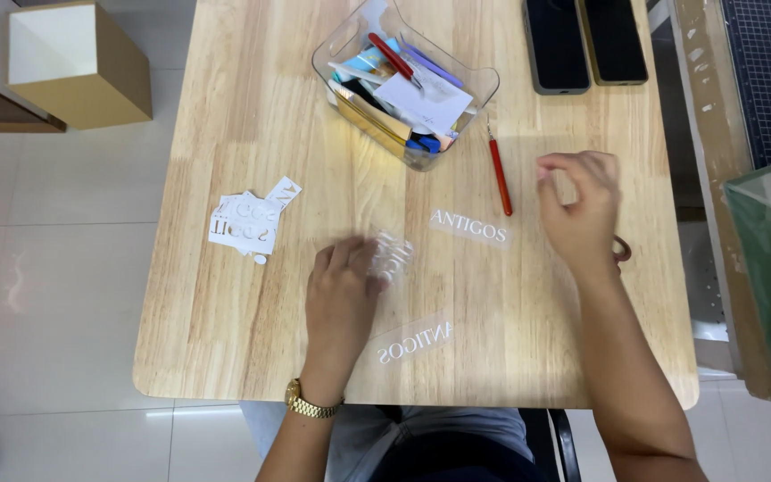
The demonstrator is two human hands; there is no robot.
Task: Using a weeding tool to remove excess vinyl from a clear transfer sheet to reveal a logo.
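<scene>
Head view: desk [225,116], clear bin [403,85], red pen [500,176]. Left hand [341,299] lies flat, pinning a clear film strip [392,259] mid-desk. Right hand [580,207] pinched shut, contents unclear. Film looks thin, floppy, clingy; best lifted by a corner edge.

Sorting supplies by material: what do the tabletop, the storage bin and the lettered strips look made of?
Tabletop: pale wood, jointed strips, matte grain. Storage bin: clear glossy plastic, contents showing through. Lettered strips: probably transparent film with white lettering; wood shows through.
</scene>
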